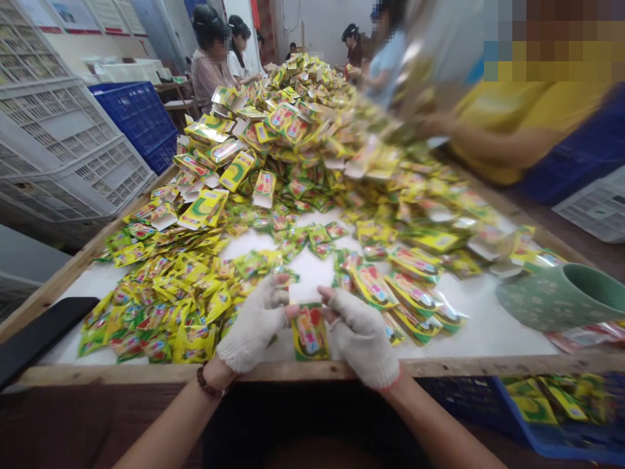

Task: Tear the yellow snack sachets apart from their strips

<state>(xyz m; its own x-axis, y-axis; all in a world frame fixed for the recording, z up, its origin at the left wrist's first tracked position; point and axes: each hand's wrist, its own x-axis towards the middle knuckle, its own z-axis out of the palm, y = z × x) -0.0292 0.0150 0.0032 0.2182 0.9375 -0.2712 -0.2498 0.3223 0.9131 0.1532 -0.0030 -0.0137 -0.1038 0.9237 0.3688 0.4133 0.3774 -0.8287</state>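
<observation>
The bare left forearm [178,413] and right forearm [434,423] slanted inward, bringing the white-gloved left hand [256,324] and right hand [362,335] near each other, fingers bent and fingertips bare.

Yellow-green box [309,333], red-printed face toward the camera

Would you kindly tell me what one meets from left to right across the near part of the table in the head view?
Black flat object, yellow-green sachets, gloved left hand, small yellow box, gloved right hand, green patterned cup.
</observation>
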